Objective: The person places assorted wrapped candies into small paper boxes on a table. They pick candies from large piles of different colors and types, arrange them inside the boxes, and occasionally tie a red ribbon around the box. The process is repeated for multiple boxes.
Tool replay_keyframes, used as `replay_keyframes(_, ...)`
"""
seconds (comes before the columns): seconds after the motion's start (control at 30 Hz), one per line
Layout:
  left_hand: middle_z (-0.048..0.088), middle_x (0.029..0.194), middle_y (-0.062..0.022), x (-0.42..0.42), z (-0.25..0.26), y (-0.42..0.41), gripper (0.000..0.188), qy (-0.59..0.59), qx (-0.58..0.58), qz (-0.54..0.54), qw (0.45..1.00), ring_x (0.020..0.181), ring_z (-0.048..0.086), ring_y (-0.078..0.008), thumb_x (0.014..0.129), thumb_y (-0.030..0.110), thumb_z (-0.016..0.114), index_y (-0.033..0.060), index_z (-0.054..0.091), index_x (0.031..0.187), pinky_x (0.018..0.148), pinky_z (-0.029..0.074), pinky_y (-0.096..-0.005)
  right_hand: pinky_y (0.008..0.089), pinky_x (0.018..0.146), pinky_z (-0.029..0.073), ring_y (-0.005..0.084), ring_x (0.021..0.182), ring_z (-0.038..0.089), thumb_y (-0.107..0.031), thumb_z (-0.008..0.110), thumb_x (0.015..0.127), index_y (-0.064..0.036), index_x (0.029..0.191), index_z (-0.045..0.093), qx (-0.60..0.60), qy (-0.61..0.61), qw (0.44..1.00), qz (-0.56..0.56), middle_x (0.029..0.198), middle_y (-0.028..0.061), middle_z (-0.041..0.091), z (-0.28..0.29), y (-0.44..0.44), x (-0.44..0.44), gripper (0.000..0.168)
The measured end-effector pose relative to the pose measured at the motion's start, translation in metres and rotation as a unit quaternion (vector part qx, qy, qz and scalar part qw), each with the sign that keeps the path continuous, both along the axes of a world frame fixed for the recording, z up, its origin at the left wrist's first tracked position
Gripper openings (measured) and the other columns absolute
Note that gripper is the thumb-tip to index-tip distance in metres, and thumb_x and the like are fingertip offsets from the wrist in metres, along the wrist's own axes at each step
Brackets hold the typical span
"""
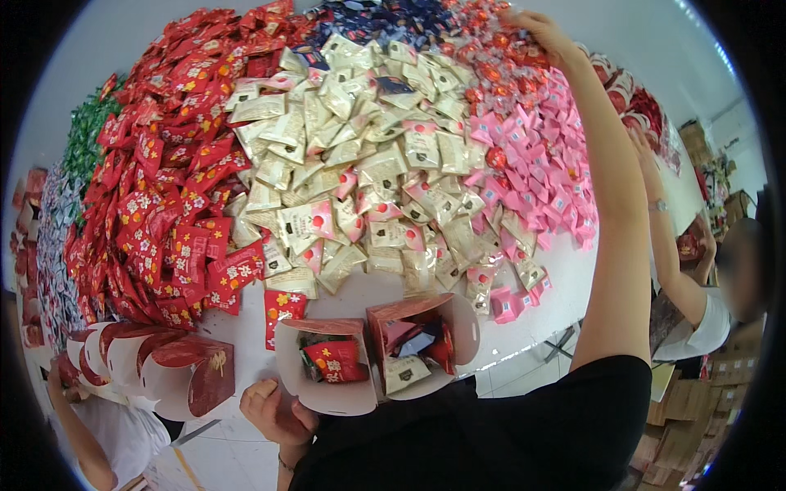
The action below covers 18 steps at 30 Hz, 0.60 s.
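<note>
My right arm stretches to the far right of the table, and my right hand (540,35) is over a heap of red-orange candies in clear twist wrappers (491,67). Its fingertips blur into the heap, so any grip is hidden. Low in front of me, my left hand (279,411) is half curled beside an open carton box (288,362), its thumb close to the box's flap. I see nothing held in it. That box contains a red floral packet (334,362) and a green-wrapped piece. A second open box (463,328) contains pink, dark blue, red and cream packets.
Heaps of cream packets (344,147), red packets (178,153), pink pieces (540,178), dark blue packets (393,21) and green sweets (92,129) cover the table. Nested open boxes (209,374) stand left. Co-workers' arms (666,245) (80,429) show at both sides.
</note>
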<state>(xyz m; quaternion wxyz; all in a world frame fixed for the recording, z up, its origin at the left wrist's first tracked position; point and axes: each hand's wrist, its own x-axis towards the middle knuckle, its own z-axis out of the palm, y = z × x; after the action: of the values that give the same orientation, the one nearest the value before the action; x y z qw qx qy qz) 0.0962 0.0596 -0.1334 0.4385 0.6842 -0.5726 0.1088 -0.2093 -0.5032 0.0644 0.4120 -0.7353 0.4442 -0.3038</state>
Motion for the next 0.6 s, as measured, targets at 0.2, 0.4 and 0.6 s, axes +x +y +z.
replay_keyframes(0.2,0.058,0.096,-0.0113,-0.003,0.010,-0.005,0.029,-0.037,0.005,-0.018,0.999,0.087,0.052,-0.0285,0.082,0.021,0.060,0.0029,0.050,0.103,0.079,0.038,-0.0390,0.0166,0.042,0.037,0.0037,0.057,0.053,-0.020,0.057,0.088,-0.010,0.106,0.065,-0.037,-0.002,0.997,-0.060,0.082,0.0011,0.064,-0.015,0.045,-0.096,0.021)
replay_keyframes(0.4,0.059,0.098,-0.0124,-0.005,0.010,-0.006,0.026,-0.039,0.004,-0.008,0.999,0.089,0.053,-0.0298,0.082,0.021,0.059,0.0027,0.053,0.099,0.079,0.039,-0.0393,0.0391,0.075,0.050,0.0270,0.089,0.062,-0.017,0.067,0.073,-0.012,0.098,0.066,-0.238,0.524,0.818,0.021,0.096,0.0098,0.064,-0.063,0.082,-0.090,0.025)
replay_keyframes(0.6,0.059,0.100,-0.0127,-0.004,0.012,-0.003,0.025,-0.017,0.015,0.004,1.000,0.092,0.052,-0.0318,0.082,0.019,0.056,0.0018,0.053,0.099,0.084,0.039,-0.0413,0.0416,0.078,0.049,0.0294,0.096,0.058,-0.020,0.068,0.073,-0.020,0.094,0.066,-0.266,0.528,0.805,-0.057,0.101,0.0073,0.055,-0.083,0.106,-0.073,0.020)
